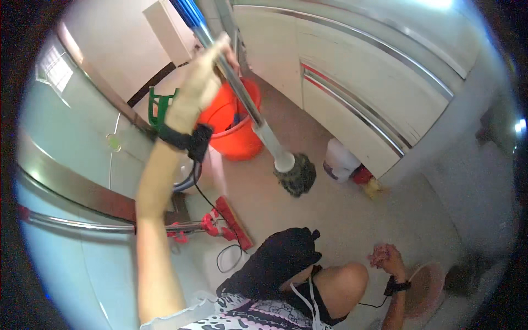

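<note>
My left hand (212,74), with a black band at its wrist, is closed round the metal pole of a mop (242,93). The pole slants down to the right, blue at its top, with a whitish socket and a dark, matted head (297,176) near the floor. Behind the pole stands a red bucket (236,143). My right hand (388,261) is low at the right, above the floor beside a pinkish basin (426,291). Its fingers are curled and reddish; whether they hold anything is not clear.
A red-headed floor mop (234,220) with a metal handle lies at the left near a black cable. A green stool (159,107) stands behind. White cabinets (352,71) run along the right; a white bottle (338,159) with a red part lies below them.
</note>
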A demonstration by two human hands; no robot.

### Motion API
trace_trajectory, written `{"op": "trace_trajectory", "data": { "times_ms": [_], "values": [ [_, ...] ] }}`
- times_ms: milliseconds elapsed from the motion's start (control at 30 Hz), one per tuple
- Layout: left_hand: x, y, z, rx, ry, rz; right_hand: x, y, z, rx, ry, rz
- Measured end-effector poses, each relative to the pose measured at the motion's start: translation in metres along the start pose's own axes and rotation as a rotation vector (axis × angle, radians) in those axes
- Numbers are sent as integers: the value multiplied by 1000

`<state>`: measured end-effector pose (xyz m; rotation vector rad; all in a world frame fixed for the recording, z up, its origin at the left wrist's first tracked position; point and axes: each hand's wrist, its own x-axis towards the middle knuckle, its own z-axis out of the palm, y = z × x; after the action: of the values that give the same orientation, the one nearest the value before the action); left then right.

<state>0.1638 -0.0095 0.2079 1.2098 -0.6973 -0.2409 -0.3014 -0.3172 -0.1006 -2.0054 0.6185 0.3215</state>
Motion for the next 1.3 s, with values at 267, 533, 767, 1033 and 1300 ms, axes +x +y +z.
{"op": "trace_trajectory", "data": {
  "times_ms": [267, 533, 767, 1033, 1300],
  "values": [
    [-23, -125, 28, -6, 169, -135, -2, -41, -16, -236, -64, -36],
    [-11, -91, 36, -12, 117, -51, 46, -175, -25, -104, 46, -411],
    [-14, -50, 45, -268, 0, 111, 70, -201, -31, -175, 72, -728],
    [-50, -59, 82, -407, -96, 21, 13, -116, -36, 66, -73, -199],
    [-63, -83, 177, -613, -67, -15, -38, -60, -40, 76, 228, -152]
  ]
}}
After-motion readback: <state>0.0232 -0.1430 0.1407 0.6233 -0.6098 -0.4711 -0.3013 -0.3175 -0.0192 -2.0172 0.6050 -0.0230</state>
